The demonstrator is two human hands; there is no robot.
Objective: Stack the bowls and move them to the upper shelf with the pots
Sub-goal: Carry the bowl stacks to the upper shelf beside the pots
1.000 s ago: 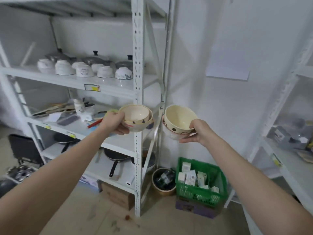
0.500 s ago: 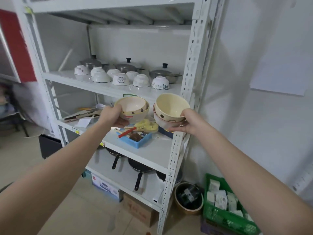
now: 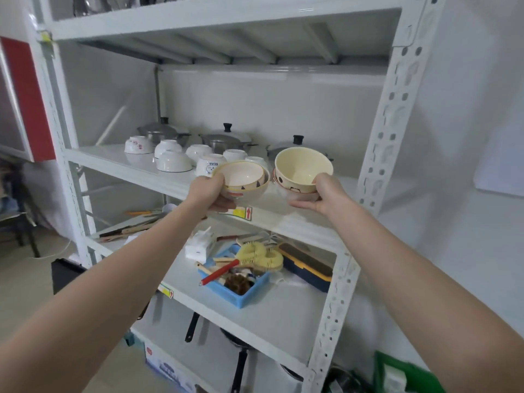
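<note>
A glossy ceramic glaze is seen on the held bowls point(image 3: 303, 168) and on the white bowls point(image 3: 173, 162) further left. The lidded pots point(image 3: 224, 139) are of dull grey metal. The rack point(image 3: 380, 143) is of white painted metal, smooth-surfaced. The blue basket point(image 3: 241, 290) below is moulded plastic.

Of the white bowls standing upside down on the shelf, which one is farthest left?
The white upturned bowl with red markings, alone at the row's left end.
</note>
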